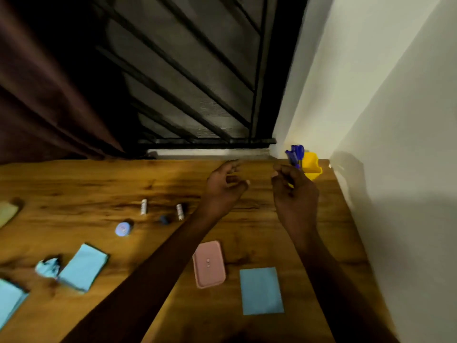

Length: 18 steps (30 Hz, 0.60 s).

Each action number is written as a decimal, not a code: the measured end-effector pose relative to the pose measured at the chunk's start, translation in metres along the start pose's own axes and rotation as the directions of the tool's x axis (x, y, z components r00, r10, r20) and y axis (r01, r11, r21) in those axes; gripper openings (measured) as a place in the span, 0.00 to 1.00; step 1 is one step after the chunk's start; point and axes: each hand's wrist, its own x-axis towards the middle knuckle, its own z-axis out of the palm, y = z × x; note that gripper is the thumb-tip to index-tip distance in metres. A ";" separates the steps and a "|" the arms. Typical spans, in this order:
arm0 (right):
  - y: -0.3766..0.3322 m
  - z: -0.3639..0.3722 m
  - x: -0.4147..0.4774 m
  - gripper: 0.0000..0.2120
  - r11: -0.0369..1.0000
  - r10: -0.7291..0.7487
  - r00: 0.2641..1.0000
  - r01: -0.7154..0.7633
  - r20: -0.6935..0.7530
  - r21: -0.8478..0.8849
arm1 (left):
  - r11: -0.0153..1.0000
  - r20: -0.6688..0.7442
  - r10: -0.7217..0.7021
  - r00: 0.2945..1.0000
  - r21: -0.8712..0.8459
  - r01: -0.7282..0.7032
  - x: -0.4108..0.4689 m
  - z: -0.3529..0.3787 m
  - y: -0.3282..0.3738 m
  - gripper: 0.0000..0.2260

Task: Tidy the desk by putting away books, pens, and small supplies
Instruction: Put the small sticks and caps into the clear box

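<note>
A yellow pen holder (312, 166) stands at the far right corner of the wooden desk (74, 179), against the wall. Several blue pens (294, 154) rise just left of it, their lower ends behind the fingers of my right hand (295, 194), which curls around them. My left hand (223, 186) hovers beside it with loosely curled fingers and holds nothing. Two small white tubes (143, 206) (180, 211), a dark blue cap (163, 219) and a round pale blue item (123, 229) lie mid-desk.
A pink flat case (209, 264) and a blue paper sheet (261, 290) lie between my forearms. Folded blue papers (83, 267) and a crumpled one (48, 267) lie at the left. A white wall borders the desk's right edge; a dark barred window is behind.
</note>
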 end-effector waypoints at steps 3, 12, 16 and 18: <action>-0.031 0.034 -0.034 0.09 0.999 -0.020 0.994 0.015 0.107 0.044 | 0.998 -0.064 0.044 0.997 -0.040 -0.047 -0.038 -0.046 0.005 0.20; -0.120 0.166 -0.162 0.09 0.986 -0.146 0.925 0.108 0.351 0.124 | 0.993 -0.339 0.002 0.941 -0.110 -0.042 -0.161 -0.228 -0.021 0.14; -0.154 0.227 -0.221 0.09 0.988 -0.118 0.890 0.060 0.440 0.144 | 0.993 -0.434 -0.036 0.900 -0.120 -0.019 -0.217 -0.308 -0.044 0.14; -0.170 0.258 -0.248 0.06 0.987 -0.126 0.874 0.060 0.470 0.152 | 0.991 -0.486 -0.059 0.872 -0.134 -0.008 -0.242 -0.344 -0.056 0.13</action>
